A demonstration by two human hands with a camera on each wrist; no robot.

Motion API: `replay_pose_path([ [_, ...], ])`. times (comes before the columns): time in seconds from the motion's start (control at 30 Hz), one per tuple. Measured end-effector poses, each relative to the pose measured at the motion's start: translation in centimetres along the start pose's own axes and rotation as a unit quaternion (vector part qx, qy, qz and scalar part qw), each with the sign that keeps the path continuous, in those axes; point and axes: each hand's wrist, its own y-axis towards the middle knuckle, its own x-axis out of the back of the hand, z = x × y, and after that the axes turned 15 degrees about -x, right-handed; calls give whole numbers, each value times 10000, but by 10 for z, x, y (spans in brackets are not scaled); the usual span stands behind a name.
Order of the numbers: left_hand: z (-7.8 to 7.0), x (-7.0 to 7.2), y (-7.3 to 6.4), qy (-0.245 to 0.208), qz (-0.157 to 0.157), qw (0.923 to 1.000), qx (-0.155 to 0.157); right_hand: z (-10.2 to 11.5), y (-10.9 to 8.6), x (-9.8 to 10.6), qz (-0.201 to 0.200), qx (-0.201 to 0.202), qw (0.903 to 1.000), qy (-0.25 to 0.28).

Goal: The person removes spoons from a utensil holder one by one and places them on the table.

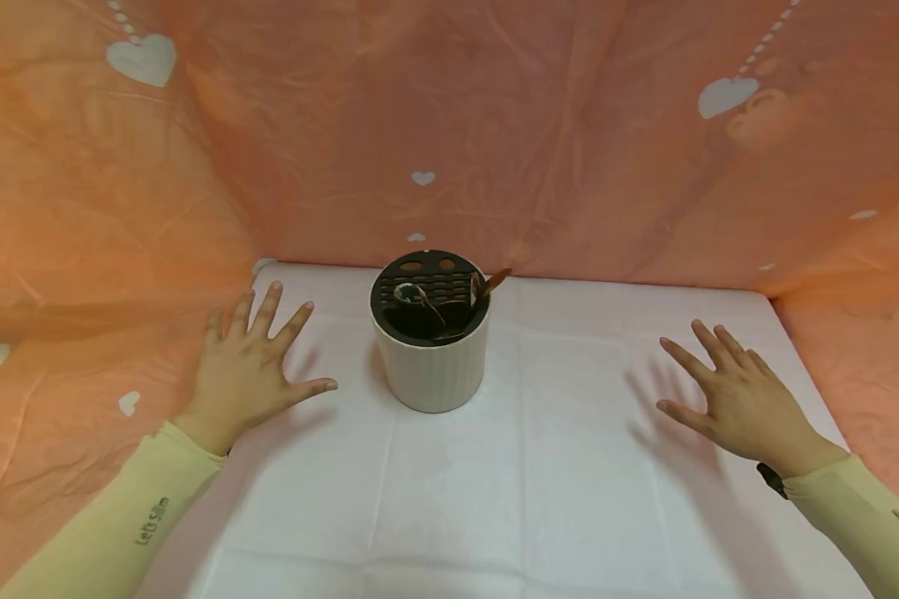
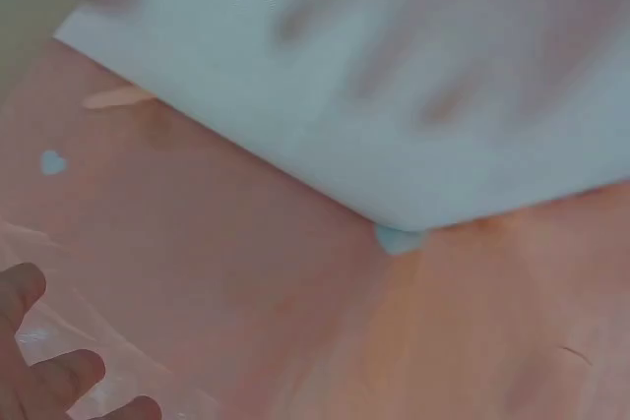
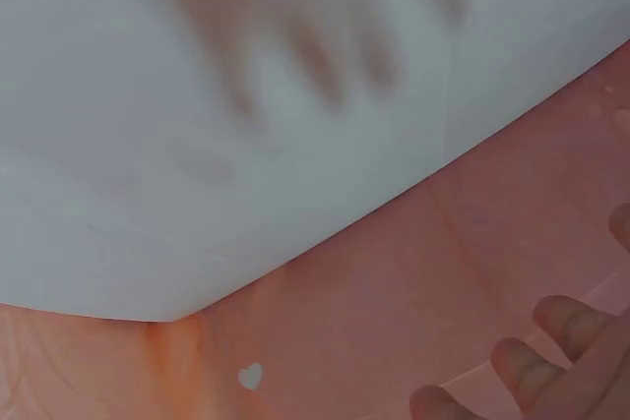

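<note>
A round, ribbed white holder [image 1: 436, 374] with a slotted black top stands upright near the table's back edge. Out of its front opening rise a few utensils, among them one with a shiny rounded head [image 1: 410, 293] and one with a brown tip [image 1: 498, 279]; their exact kinds cannot be made out. My left hand [image 1: 245, 374] hovers left of the holder, fingers spread, holding nothing. Well to the right, my right hand [image 1: 745, 399] is also spread in the air and holds nothing. Each wrist view catches only fingertips of its hand, plus a blurred hand shadow on the cloth.
A white cloth with fold creases covers the table [image 1: 449, 499]. Orange-pink sheeting [image 1: 494, 125] printed with white hearts hangs behind the table and along both sides. A dark band [image 1: 773, 480] circles the right wrist below the pale sleeve [image 1: 854, 507].
</note>
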Motion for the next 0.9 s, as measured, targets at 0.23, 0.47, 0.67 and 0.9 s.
replay_pose_path([
  [0.23, -19, 8, 22, -310, -374, 9988, -13, 9, 7, 4, -192, 279, 9994, 18],
  [0.47, -37, 9, 44, -918, -331, 9951, 152, 26, 18, 10, -431, 732, 9963, 160],
  [0.67, -50, 7, 57, -1450, -344, 9885, 263, 48, 33, 20, -746, 1218, 9890, 380],
  [0.9, -61, 4, 66, -1751, -473, 9827, 366, 82, 60, 36, -859, 1874, 9733, 1007],
])
